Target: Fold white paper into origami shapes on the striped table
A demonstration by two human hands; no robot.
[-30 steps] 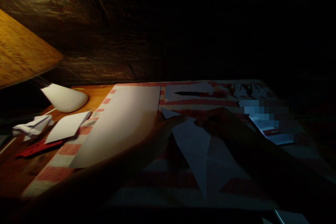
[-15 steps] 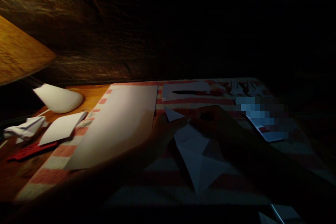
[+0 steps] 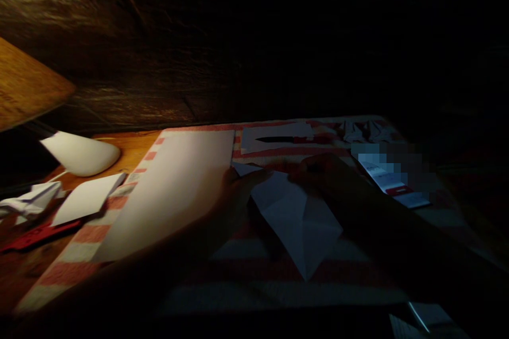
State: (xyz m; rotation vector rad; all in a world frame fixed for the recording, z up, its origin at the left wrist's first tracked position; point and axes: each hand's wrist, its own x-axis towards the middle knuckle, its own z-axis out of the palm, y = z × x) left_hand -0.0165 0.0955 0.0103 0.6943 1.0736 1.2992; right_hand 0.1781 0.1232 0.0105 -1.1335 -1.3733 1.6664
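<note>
A folded white paper (image 3: 296,220) with a pointed near end lies on the red-and-white striped cloth (image 3: 79,246). My left hand (image 3: 238,190) rests at its far left corner, fingers pinched on the paper's edge. My right hand (image 3: 322,175) presses on its far right part, fingers curled on the fold. Both hands are deep in shadow, so finger detail is faint.
A large white sheet (image 3: 175,190) lies left of the hands. A dark knife (image 3: 294,139) lies on paper at the back. A white lamp base (image 3: 81,153), a small card (image 3: 85,198), crumpled paper (image 3: 32,198) and a red strip (image 3: 34,235) sit at the left.
The folded paper has been turned and shifted, its near point now closer in and further left. Both hands moved slightly left and back with it.
</note>
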